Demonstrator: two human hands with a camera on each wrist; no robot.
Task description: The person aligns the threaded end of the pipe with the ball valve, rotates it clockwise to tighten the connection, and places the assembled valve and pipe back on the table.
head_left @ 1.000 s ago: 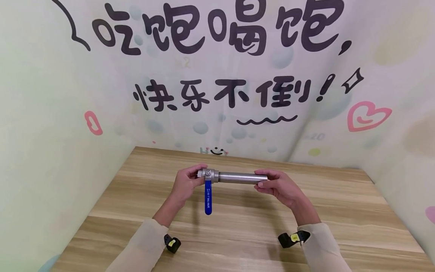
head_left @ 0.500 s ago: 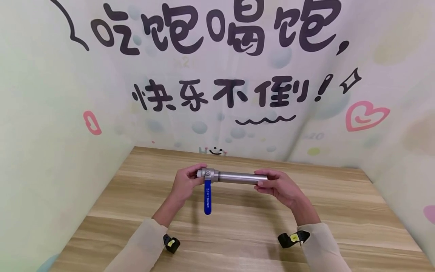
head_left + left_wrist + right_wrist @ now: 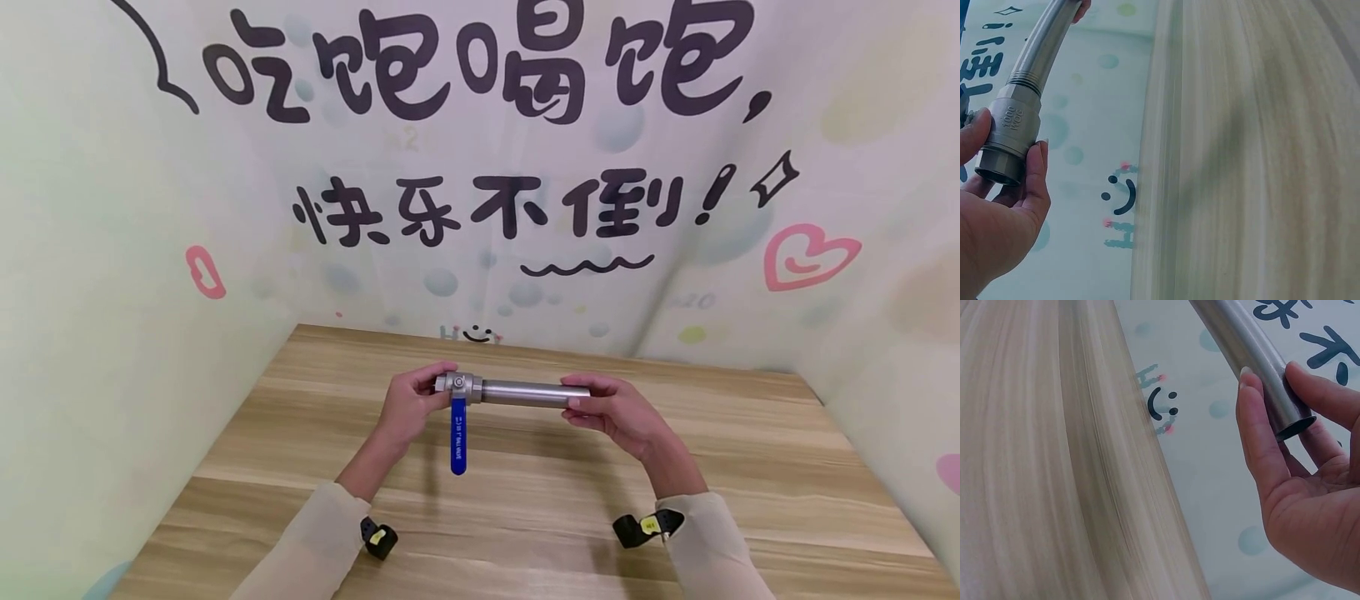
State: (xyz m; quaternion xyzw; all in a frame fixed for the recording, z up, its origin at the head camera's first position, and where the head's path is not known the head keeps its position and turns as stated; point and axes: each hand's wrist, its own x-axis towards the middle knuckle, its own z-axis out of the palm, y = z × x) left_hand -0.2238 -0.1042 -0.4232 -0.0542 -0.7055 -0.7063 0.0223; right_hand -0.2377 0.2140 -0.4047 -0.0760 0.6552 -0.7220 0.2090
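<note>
holding a valve (image 3: 459,384) and a pipe (image 3: 536,393), both of bare grey metal, joined end to end, roughly level, above the wooden tabletop (image 3: 525,525) and in front of the printed wall (image 3: 480,292). gripping the valve in the left hand (image 3: 408,404), curling thumb and fingers around its body at the free end. pinching the pipe in the right hand (image 3: 621,410), setting thumb and fingers narrowly on opposite sides, close to the hollow end. pointing the blue lever (image 3: 459,437) toward the near side, square to the pipe; not telling from these views any contact between left thumb and lever. showing a short run of thread (image 3: 1025,80) at the joint, hiding the depth of engagement.

judging the valve probably dense and heavy for its bulk, the hollow pipe lighter; expecting most of the weight on the left. expecting stiffness throughout, no give under squeezing, little fragility. suspecting some slipperiness along the smooth pipe, surer purchase on the valve's edges and flats. favouring the valve's body for the firm hold, the plain pipe wall near the end for steadying. avoiding the lever as a handhold, suspecting a swing under load.
</note>
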